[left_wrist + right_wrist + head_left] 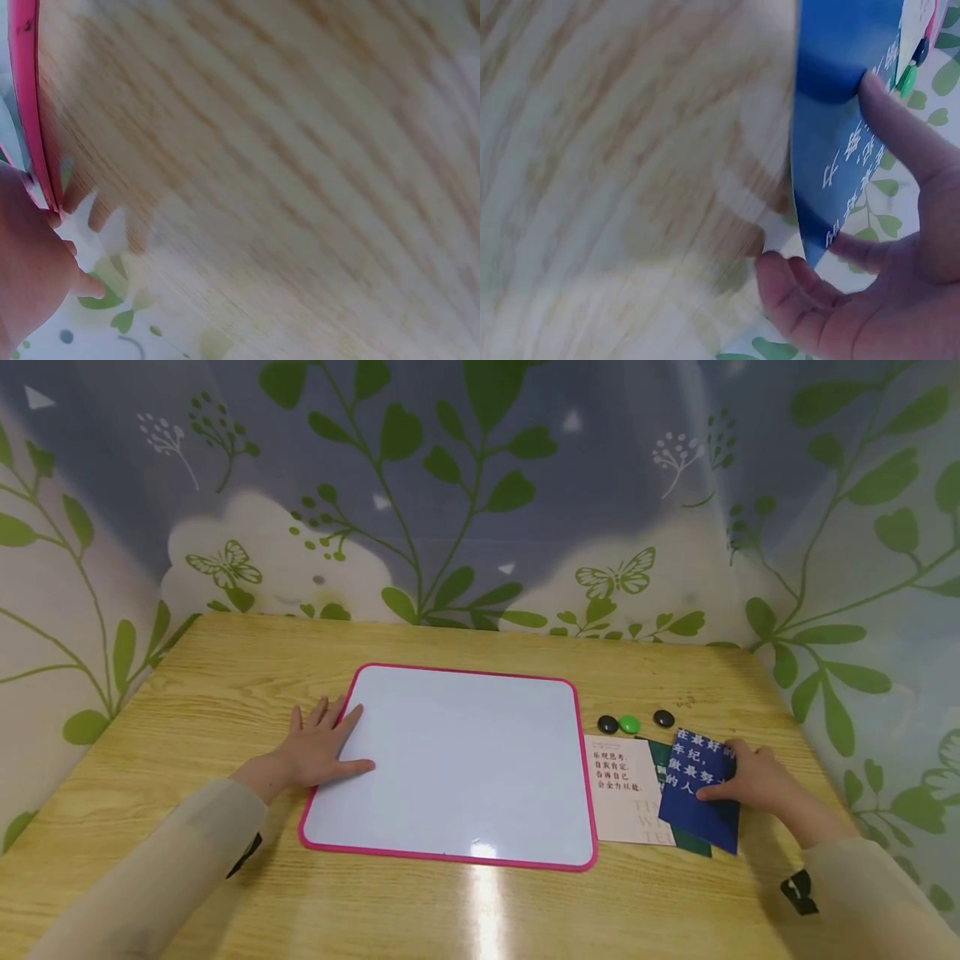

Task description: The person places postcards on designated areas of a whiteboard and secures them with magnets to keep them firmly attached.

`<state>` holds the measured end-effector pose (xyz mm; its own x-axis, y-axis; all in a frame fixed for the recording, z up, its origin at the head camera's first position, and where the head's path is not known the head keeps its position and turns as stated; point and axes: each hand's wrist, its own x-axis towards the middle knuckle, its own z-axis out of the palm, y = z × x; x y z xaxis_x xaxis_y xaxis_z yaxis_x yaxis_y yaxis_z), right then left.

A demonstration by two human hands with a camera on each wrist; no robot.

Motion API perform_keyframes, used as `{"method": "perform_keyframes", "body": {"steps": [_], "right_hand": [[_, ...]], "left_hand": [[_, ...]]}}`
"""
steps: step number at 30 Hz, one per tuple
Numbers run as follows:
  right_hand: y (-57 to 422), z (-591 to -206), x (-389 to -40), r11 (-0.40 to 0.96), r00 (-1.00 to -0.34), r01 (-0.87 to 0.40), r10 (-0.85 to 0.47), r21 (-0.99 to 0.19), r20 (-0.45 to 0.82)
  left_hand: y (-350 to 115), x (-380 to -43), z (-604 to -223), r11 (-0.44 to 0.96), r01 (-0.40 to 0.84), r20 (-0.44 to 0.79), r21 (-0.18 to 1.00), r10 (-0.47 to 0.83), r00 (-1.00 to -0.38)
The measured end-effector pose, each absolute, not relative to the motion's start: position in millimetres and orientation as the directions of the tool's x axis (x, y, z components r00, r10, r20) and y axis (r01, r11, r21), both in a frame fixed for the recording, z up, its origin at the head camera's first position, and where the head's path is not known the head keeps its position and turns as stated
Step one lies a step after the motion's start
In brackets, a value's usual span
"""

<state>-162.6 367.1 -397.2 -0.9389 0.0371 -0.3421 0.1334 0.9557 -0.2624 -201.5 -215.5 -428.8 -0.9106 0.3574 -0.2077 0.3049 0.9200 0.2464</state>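
A whiteboard (457, 768) with a pink frame lies flat on the wooden table. My left hand (318, 747) rests on its left edge, thumb and fingers spread, the thumb reaching onto the white surface. To the right of the board, my right hand (757, 781) pinches a blue card (693, 814) with white Chinese characters by its right side. The thumb (892, 124) lies on the printed face, while other fingers are curled at the card's edge. Under the blue card are a dark green card (693, 843), mostly hidden, and a pale card (622, 810) with red-brown text.
Behind the cards sit a black round magnet (608, 724), a green one (629, 724) beside it, and another black magnet (663, 718) a little apart. Leaf-patterned fabric (480, 527) encloses the table (247, 668) at the back and sides.
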Motion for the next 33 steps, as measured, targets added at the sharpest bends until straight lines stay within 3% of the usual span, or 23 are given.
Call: {"method": "perform_keyframes", "body": {"steps": [9, 21, 33], "right_hand": [[376, -398, -165, 0.887, -0.955, 0.182, 0.057, -0.423, -0.292], [410, -400, -166, 0.637, -0.944, 0.237, -0.027, -0.734, -0.329], [413, -392, -168, 0.52, -0.902, 0.324, -0.082, -0.79, -0.424]], "left_hand": [[-215, -202, -429, 0.919, 0.308, -0.203, 0.244, 0.36, -0.911], [-211, -205, -429, 0.923, 0.31, -0.201, 0.226, 0.356, -0.912], [-212, -206, -431, 0.922, 0.311, -0.212, 0.232, 0.36, -0.909]]}}
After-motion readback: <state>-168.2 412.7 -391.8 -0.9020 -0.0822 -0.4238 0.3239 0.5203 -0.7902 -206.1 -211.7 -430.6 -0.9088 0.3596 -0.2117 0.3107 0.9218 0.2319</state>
